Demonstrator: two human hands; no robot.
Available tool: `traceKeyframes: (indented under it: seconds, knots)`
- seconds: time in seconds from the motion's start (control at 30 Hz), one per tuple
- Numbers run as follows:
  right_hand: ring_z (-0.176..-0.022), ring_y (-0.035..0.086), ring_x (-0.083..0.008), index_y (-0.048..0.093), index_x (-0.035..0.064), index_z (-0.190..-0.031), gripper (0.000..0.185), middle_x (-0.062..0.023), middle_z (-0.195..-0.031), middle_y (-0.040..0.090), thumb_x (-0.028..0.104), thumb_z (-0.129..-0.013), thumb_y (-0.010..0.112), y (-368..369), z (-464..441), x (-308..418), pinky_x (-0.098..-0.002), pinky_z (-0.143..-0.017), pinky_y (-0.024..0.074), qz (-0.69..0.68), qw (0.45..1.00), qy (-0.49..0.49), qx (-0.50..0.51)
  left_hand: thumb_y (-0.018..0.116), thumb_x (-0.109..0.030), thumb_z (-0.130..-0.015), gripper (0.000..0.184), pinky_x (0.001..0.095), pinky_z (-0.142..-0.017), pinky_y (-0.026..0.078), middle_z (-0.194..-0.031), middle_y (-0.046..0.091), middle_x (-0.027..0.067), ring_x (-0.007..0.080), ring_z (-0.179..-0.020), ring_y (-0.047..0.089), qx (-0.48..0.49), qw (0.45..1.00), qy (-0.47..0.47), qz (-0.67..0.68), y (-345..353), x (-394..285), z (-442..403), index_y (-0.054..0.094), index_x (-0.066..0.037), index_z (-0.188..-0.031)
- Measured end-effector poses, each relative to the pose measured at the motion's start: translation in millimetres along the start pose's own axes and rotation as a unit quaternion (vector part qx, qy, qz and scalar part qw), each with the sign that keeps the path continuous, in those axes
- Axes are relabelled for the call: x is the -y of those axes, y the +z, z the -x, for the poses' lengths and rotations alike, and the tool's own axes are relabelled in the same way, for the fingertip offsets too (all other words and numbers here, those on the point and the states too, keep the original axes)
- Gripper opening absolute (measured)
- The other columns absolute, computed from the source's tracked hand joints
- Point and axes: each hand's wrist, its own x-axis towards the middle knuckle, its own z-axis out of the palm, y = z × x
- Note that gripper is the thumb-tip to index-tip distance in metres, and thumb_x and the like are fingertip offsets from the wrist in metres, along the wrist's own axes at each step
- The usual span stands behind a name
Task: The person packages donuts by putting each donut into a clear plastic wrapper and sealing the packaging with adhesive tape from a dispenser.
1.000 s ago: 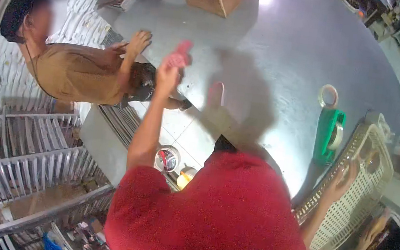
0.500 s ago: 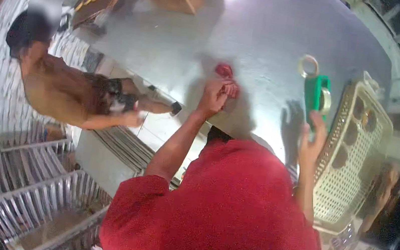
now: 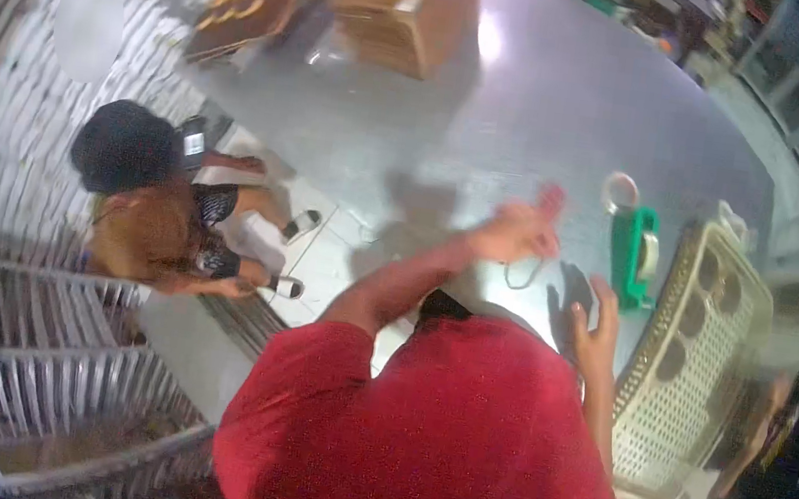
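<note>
My left hand (image 3: 512,234) is closed on a small red bundle (image 3: 551,201) above the grey tabletop (image 3: 551,98). Motion smears both, so the bundle's exact kind does not show. A thin loop (image 3: 523,278) dangles below those fingers. My right hand (image 3: 597,341) holds nothing, its thumb and fingers apart, just below a green tape dispenser (image 3: 624,264) with a roll of tape in it. Beyond the dispenser lies a loose tape roll (image 3: 620,193).
A cream perforated plastic basket (image 3: 647,424) stands at the right. At the far left side are a brown box (image 3: 403,28) and an orange scalloped-edged stack (image 3: 255,3). Another person (image 3: 137,215) in a dark cap is at the left, near metal racks (image 3: 50,375).
My left hand has moved right with the red bundle, toward the dispenser. My right hand has drawn slightly back from the dispenser. The view has shifted, and the other person is bent lower.
</note>
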Motion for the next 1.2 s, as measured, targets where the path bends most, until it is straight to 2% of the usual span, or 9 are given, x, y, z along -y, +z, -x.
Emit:
traceKeyframes:
  seconds: [0.03,0.13,0.23,0.4,0.5,0.83,1.0,1.1,1.2]
  knots:
    - [-0.129,0.05,-0.0385,0.055,0.0024,-0.134,0.048,-0.0213,-0.139,0.052,0.011,-0.089,0.067,9,0,-3,-0.0432,-0.11,0.0382,-0.008,1.0,-0.013,0.012,0.071,-0.01,-0.083,0.028,0.0418,-0.082,0.056,-0.096,0.073,0.0109,0.0212,-0.093,0.071,0.032,0.985,-0.082,0.15,13,-29,5,0.067,-0.006,-0.111]
    - [-0.136,0.043,-0.0373,0.045,0.0045,-0.145,0.059,-0.0228,-0.149,0.041,0.014,-0.091,0.066,43,-3,-27,-0.0429,-0.113,0.0344,-0.071,0.997,-0.032,0.025,0.068,-0.015,-0.09,0.023,0.0389,-0.084,0.054,-0.109,0.07,0.0132,0.0222,-0.098,0.068,-0.106,0.972,0.148,-0.146,3,-93,0,0.065,-0.004,-0.11]
    - [-0.139,0.038,-0.0376,0.042,0.0055,-0.148,0.06,-0.0231,-0.153,0.035,0.019,-0.093,0.064,54,5,-42,-0.0424,-0.115,0.0307,0.052,0.993,-0.03,0.105,0.062,-0.018,-0.095,0.022,0.0374,-0.092,0.05,-0.117,0.064,0.0151,0.0253,-0.106,0.063,-0.01,0.998,-0.065,0.0,-43,-135,1,0.063,-0.001,-0.11]
    - [-0.139,0.038,-0.0448,0.048,0.009,-0.144,0.063,-0.0239,-0.148,0.044,0.03,-0.089,0.069,77,11,-96,-0.0518,-0.117,0.0279,0.036,0.979,0.012,0.199,0.056,-0.021,-0.099,0.021,0.0451,-0.081,0.051,-0.098,0.066,0.0117,0.0277,-0.096,0.064,-0.192,0.919,0.249,0.237,-120,-294,1,0.061,0.0,-0.097]
    - [-0.138,0.039,-0.0441,0.049,0.0092,-0.143,0.062,-0.0239,-0.148,0.044,0.031,-0.089,0.069,82,12,-106,-0.0519,-0.116,0.0292,0.076,0.975,-0.009,0.207,0.07,-0.046,-0.091,0.04,0.0342,-0.059,0.051,-0.077,0.063,0.0021,0.0222,-0.069,0.064,-0.213,0.773,0.47,0.368,-123,-354,12,0.06,-0.01,-0.076]
    - [-0.135,0.043,-0.0406,0.052,0.0105,-0.141,0.059,-0.0235,-0.147,0.045,0.037,-0.09,0.066,92,6,-122,-0.0529,-0.111,0.0359,0.209,0.966,-0.103,0.11,0.081,-0.06,-0.072,0.054,0.0336,-0.054,0.049,-0.069,0.059,0.0014,0.0243,-0.064,0.063,-0.405,0.636,0.581,0.306,-110,-357,-32,0.054,-0.013,-0.066]
    - [-0.134,0.046,-0.0388,0.054,0.0111,-0.139,0.058,-0.0234,-0.147,0.046,0.04,-0.09,0.065,98,-2,-123,-0.0533,-0.108,0.0393,0.274,0.951,-0.144,0.026,0.084,-0.053,-0.069,0.052,0.034,-0.055,0.05,-0.069,0.06,0.0031,0.0249,-0.064,0.063,-0.341,0.663,0.516,0.422,-116,-357,-27,0.052,-0.013,-0.065]
    - [-0.133,0.047,-0.0378,0.055,0.0115,-0.138,0.058,-0.0233,-0.146,0.046,0.042,-0.09,0.065,104,-8,-124,-0.0536,-0.107,0.0413,0.328,0.932,-0.153,-0.031,0.084,-0.047,-0.069,0.049,0.0351,-0.055,0.049,-0.069,0.061,0.0041,0.0244,-0.062,0.061,-0.176,0.834,0.473,0.224,-158,-345,-6,0.051,-0.012,-0.064]
    - [-0.132,0.048,-0.0384,0.056,0.0116,-0.136,0.057,-0.023,-0.145,0.047,0.042,-0.089,0.066,120,-15,-112,-0.0539,-0.106,0.0423,0.32,0.933,-0.158,-0.039,0.082,-0.046,-0.072,0.047,0.0351,-0.054,0.048,-0.067,0.059,0.0037,0.0243,-0.061,0.06,-0.253,0.799,0.425,0.343,-140,-343,-22,0.05,-0.012,-0.063]
